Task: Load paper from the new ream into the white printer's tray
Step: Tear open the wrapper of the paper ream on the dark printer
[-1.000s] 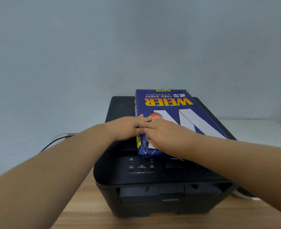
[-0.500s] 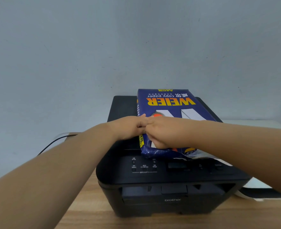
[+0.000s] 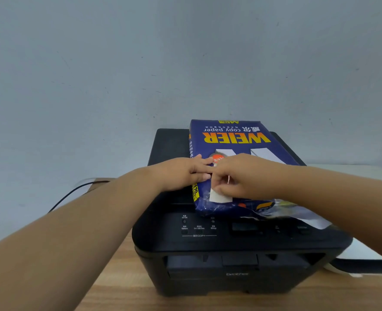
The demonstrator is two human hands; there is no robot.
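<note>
- On top of the black printer (image 3: 219, 243), at the middle of the view, lies the blue ream (image 3: 235, 142) of copy paper, its yellow "WEIER" lettering upside down to the camera.
- The printer stands on a wooden counter (image 3: 122, 288) against a pale wall; a black cable (image 3: 73, 194) runs along the counter's left side.
- The left hand (image 3: 181, 173) rests flat on the ream's near left edge, fingers spread lightly over the wrapper, pressing rather than gripping.
- The right hand (image 3: 241, 176) sits just beside it, touching it, fingers curled in and pinching the wrapper near a white patch on the ream's top.
- At the ream's near right corner the wrapper (image 3: 282, 207) is torn and crumpled, with white showing beneath.
- A white printer (image 3: 360, 252) shows only in part to the right, behind the right forearm; its tray cannot be made out.
</note>
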